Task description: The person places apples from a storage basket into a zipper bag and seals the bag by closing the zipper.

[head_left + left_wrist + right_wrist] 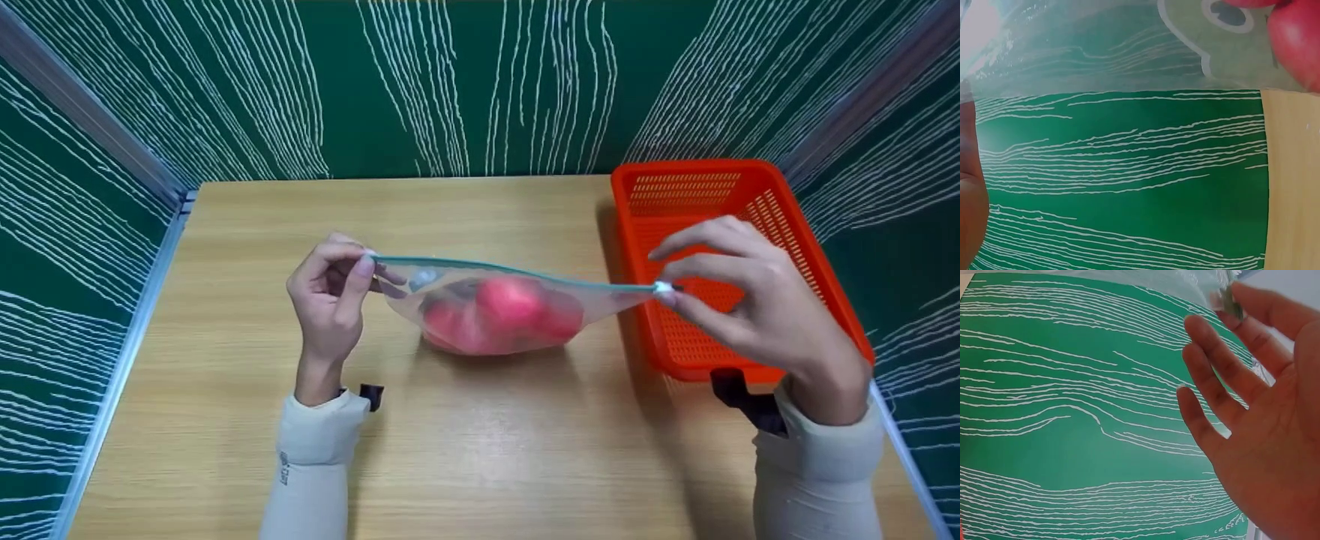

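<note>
A clear zip bag (615, 298) with a teal zip strip (480, 264) hangs stretched between both hands in the head view. Several red, round, smooth fruits (510, 300) bulge in its lower part; their exact kind is blurred by the plastic. My left hand (328, 300) pinches the bag's left top corner between thumb and finger. At the other end of the strip, my right hand (757, 300) pinches a small white zip slider (663, 288) with thumb and index finger, its other fingers spread. A frog-like print (1185, 34) shows on the bag in the left wrist view.
An orange plastic basket (821, 262) with slotted walls stands at the table's right, partly under my right hand. The wooden table (247, 247) is bordered by green walls (480, 90) with white wavy lines at the back and both sides.
</note>
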Motion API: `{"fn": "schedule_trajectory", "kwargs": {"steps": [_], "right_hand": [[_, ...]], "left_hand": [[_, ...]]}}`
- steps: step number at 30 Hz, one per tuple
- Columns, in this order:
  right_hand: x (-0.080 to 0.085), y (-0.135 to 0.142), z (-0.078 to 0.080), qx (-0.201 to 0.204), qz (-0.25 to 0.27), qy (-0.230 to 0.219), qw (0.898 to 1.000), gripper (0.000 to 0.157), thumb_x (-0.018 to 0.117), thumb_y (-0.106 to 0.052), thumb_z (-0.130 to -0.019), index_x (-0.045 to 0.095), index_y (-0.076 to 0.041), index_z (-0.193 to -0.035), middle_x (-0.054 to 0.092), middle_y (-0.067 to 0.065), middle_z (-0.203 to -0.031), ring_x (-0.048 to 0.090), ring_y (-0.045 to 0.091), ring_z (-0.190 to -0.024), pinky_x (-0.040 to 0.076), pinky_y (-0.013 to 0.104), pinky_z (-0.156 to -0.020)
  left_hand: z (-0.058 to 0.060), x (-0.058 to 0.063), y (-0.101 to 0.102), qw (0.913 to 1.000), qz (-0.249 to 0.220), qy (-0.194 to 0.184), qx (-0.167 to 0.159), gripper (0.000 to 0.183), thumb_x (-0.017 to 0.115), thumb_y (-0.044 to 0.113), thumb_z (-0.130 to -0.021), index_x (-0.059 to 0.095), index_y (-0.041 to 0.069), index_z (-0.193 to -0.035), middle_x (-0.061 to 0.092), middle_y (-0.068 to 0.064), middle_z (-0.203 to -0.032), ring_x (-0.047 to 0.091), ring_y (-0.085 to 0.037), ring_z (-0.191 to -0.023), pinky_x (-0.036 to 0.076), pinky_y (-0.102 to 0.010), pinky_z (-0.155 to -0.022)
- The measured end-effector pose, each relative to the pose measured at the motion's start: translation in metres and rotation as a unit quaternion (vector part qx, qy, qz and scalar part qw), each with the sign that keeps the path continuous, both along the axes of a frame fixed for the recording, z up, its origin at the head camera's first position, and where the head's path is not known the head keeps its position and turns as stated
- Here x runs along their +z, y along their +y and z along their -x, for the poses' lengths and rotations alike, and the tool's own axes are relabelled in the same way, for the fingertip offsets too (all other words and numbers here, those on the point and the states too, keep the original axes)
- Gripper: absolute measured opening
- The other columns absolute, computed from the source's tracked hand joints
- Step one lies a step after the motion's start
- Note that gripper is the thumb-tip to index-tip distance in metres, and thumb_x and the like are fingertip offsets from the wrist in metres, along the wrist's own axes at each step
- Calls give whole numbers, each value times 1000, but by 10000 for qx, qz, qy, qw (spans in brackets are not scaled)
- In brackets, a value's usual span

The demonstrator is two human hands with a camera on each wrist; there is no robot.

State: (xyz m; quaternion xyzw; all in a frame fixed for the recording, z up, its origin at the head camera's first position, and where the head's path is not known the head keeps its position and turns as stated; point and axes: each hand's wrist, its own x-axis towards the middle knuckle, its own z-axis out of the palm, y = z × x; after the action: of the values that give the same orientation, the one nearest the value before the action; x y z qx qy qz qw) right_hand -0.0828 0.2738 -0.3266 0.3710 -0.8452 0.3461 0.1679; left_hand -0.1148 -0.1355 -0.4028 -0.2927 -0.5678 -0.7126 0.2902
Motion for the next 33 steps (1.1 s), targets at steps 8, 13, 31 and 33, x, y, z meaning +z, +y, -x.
{"fn": "schedule_trajectory", "kwargs": {"steps": [8, 13, 31, 33], "right_hand": [[-1, 5, -4, 571, -394, -870, 9938, 33, 78, 2, -72, 79, -21, -96, 71, 2, -119, 57, 13, -111, 47, 20, -92], [-2, 4, -6, 927, -709, -1544, 9811, 34, 78, -2, -77, 76, -31, -96, 70, -5, -115, 58, 13, -104, 53, 24, -84], [-44, -33, 7, 459, -2522, -3362, 9062, 31, 77, -22, -98, 72, -23, -129, 72, -3, -127, 66, 19, -113, 61, 47, -98], [-54, -39, 8, -33, -2607, -3475, 9007, 41, 77, -22, -98, 67, -19, -138, 69, 3, -133, 65, 24, -118, 60, 52, -101]], "left_hand": [[-1, -6, -5, 9982, 17, 59, -592, 24, 64, 4, -98, 58, -17, -88, 64, -4, -80, 75, -13, -65, 62, -26, -52], [-2, -9, -6, 9946, 351, 58, -976, 27, 66, 9, -99, 60, -13, -85, 65, -7, -75, 72, -11, -62, 61, -27, -50], [-3, -24, -7, 9082, 3335, -2141, -1342, 9, 68, 7, -100, 72, 2, -106, 74, -9, -97, 72, -21, -90, 65, -36, -79], [-1, -28, -5, 8761, 3795, -2694, -1261, 14, 69, 14, -103, 73, 7, -115, 73, -4, -106, 70, -21, -101, 63, -39, -88]]}}
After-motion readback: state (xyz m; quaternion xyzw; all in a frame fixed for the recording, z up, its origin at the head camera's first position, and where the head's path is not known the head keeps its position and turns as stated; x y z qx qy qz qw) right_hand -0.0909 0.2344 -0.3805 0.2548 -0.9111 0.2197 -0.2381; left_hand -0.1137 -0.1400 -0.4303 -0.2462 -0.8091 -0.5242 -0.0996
